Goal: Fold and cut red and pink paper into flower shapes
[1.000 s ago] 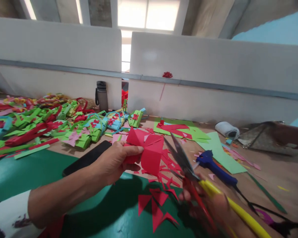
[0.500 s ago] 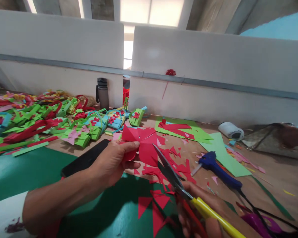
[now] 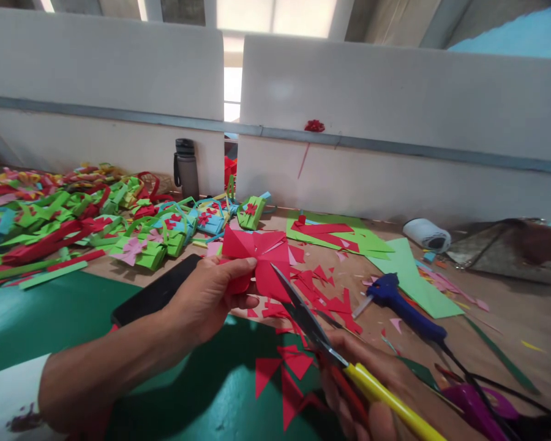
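Observation:
Pinched between thumb and fingers of my left hand is a red paper piece with slits cut toward its middle and rounded lower corners. My right hand grips scissors that have one yellow and one red handle. Their blades are parted, and the upper tip lies over the right half of the paper. Red paper scraps are strewn below and to the right of it. Larger red triangles lie on the green surface under the scissors.
Left sits a heap of green, blue and red paper bags, with a dark phone and a bottle. Right are a blue glue gun with its cord, green paper sheets, a white roll-shaped object and a handbag.
The scissors have shifted slightly left, so the blade tip reaches further over the red paper. My left hand keeps its pinch almost unmoved. The whole view has tilted slightly.

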`<action>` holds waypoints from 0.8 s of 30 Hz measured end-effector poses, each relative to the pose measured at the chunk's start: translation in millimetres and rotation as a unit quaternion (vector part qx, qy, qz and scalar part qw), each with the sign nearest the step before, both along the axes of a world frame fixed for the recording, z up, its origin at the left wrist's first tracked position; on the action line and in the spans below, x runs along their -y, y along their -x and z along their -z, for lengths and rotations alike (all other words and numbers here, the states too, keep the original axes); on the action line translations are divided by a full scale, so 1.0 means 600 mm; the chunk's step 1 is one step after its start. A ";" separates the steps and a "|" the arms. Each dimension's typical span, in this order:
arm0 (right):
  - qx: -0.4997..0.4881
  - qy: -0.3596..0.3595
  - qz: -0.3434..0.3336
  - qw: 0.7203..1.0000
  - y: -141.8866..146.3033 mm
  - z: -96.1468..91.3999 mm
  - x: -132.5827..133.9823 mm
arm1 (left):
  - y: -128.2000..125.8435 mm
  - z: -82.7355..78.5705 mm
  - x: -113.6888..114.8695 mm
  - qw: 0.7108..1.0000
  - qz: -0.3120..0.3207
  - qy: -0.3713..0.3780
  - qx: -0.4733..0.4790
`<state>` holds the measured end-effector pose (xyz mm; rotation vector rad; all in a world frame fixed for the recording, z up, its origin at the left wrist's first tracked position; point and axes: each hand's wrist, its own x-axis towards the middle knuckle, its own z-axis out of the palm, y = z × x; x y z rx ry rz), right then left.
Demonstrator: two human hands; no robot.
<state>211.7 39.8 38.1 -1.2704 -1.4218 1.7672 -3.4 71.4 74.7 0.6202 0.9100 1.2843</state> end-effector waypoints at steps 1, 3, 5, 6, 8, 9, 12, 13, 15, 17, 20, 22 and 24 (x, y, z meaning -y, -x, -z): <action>-0.005 0.009 0.010 1.000 0.000 0.001 0.000 | 0.000 0.000 0.000 1.000 0.002 -0.004 -0.001; -0.019 0.033 0.036 0.999 0.000 0.004 0.000 | -0.001 -0.001 0.001 1.000 0.003 -0.008 -0.005; -0.022 0.026 0.036 0.999 0.001 0.004 0.002 | -0.002 -0.002 0.001 1.000 -0.001 -0.007 -0.010; -0.020 0.009 0.035 0.999 0.002 0.003 0.004 | -0.002 -0.003 0.001 1.000 -0.004 -0.006 -0.013; -0.012 -0.049 0.028 0.998 0.002 0.000 0.007 | -0.002 -0.003 0.001 1.000 -0.004 -0.006 -0.021; -0.005 -0.086 0.020 0.996 0.001 -0.002 0.008 | -0.002 -0.002 0.001 1.000 -0.003 -0.009 -0.025; 0.014 -0.167 0.007 0.986 -0.006 0.000 0.007 | -0.001 0.001 0.001 0.999 0.000 -0.019 -0.032; 0.017 -0.173 0.004 0.985 -0.009 0.004 0.005 | -0.001 0.001 0.001 0.999 -0.001 -0.019 -0.032; 0.017 -0.161 0.007 0.987 -0.014 0.015 0.000 | -0.001 0.002 0.001 0.999 -0.004 -0.017 -0.029; 0.015 -0.143 0.011 0.990 -0.017 0.028 -0.005 | 0.000 0.002 0.000 0.999 -0.005 -0.016 -0.029; 0.016 -0.130 0.015 0.991 -0.018 0.041 -0.011 | 0.000 0.002 0.000 0.999 0.000 -0.010 -0.040; 0.017 -0.126 0.006 0.992 -0.018 0.044 -0.011 | 0.000 0.003 0.000 0.999 -0.001 -0.006 -0.044; 0.014 -0.128 0.001 0.992 -0.020 0.044 -0.010 | 0.000 0.003 0.000 0.999 -0.004 -0.004 -0.043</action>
